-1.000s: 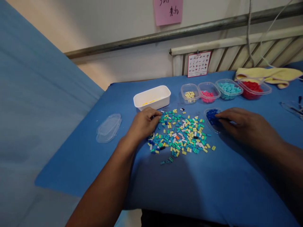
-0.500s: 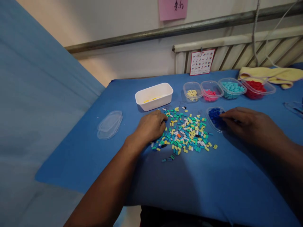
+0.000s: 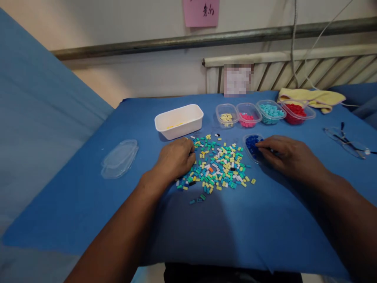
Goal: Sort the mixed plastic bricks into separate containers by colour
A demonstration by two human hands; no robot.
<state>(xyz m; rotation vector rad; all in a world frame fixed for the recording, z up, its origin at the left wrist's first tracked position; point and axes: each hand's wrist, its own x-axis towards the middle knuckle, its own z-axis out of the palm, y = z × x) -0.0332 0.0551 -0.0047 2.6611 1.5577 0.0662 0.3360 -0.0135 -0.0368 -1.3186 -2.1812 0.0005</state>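
Note:
A loose pile of small plastic building bricks (image 3: 229, 163), mostly yellow, green, teal and white, lies spread on the blue-covered table. At its left edge rests my left hand (image 3: 176, 158), fingers curled down among the bricks; what they may hold is hidden. My right hand (image 3: 284, 153) is at the right rim of a small clear tub of dark blue bricks (image 3: 252, 143). Its thumb and index finger are pinched together over those bricks, and anything between the fingertips is too small to make out.
Behind the pile stand a white tub (image 3: 180, 129) and clear tubs of cream bricks (image 3: 226, 118), pink bricks (image 3: 247, 119), turquoise bricks (image 3: 270, 111) and red bricks (image 3: 295, 111). Clear lids (image 3: 120, 159) lie left, glasses (image 3: 347, 143) right, a yellow cloth (image 3: 312, 97) at the back.
The view has swung to the right, so everything sits further left and the glasses show more fully. Both hands keep nearly the same places beside the pile and the blue tub.

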